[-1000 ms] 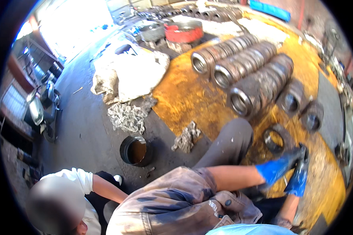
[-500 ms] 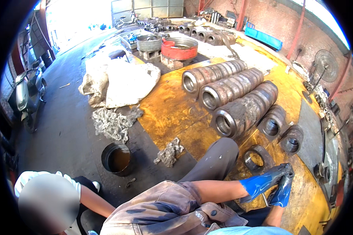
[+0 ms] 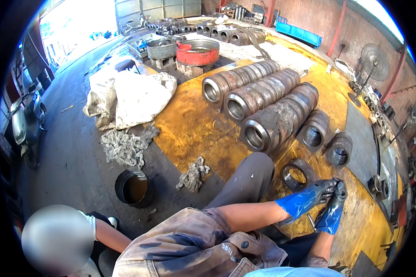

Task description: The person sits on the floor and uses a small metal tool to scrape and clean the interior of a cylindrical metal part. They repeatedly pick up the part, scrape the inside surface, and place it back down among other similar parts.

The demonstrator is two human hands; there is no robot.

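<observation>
Both my hands wear blue gloves with dark fingers and meet low on the right above the yellow-stained floor. My left hand [image 3: 307, 199] reaches across from the left on a bare forearm. Its fingertips touch those of my right hand [image 3: 332, 213], which comes up from below. What lies between the fingers is too small to make out. A thin metal rod [image 3: 311, 223] shows just under the hands. A loose steel ring [image 3: 296, 173] lies on the floor right beside them, next to my grey-trousered knee [image 3: 249, 177].
Three long rows of steel rings [image 3: 270, 115] lie on the floor ahead, with two shorter stacks [image 3: 315, 131] to their right. A black pot of brown liquid [image 3: 133, 187], rags [image 3: 125, 147], white sacks [image 3: 138, 97] and a red drum [image 3: 198, 51] are left and beyond. Another person [image 3: 74, 235] crouches at lower left.
The view has swung so the ring rows sit more central and larger. My gloved hands stay together by the loose ring, shifted slightly up in the picture.
</observation>
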